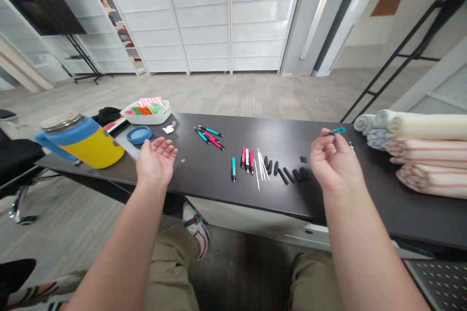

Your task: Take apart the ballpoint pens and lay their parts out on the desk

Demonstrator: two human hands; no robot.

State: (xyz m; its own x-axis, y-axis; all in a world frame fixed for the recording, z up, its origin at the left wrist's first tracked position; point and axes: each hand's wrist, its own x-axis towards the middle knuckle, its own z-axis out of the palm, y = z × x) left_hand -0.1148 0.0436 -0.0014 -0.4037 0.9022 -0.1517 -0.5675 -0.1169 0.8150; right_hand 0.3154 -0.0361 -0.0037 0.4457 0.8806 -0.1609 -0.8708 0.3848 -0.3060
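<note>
My right hand (332, 159) is raised over the dark table (365, 204), its fingers pinched round a small teal pen part (337, 130). My left hand (156, 158) hovers palm up with the fingers spread and nothing in it. Between the hands, pen parts lie in a row: a teal barrel (233, 169), pink and white barrels (247, 159), thin white refills (260, 165) and several black caps (286, 172). Further back lie assembled teal and pink pens (209, 137).
A yellow jug with a blue band (82, 143) lies on its side at the left, next to a blue lid (139, 134). A white tray of coloured items (146, 112) stands behind. Folded towels (423, 148) are stacked at the right. An office chair (16, 165) is left.
</note>
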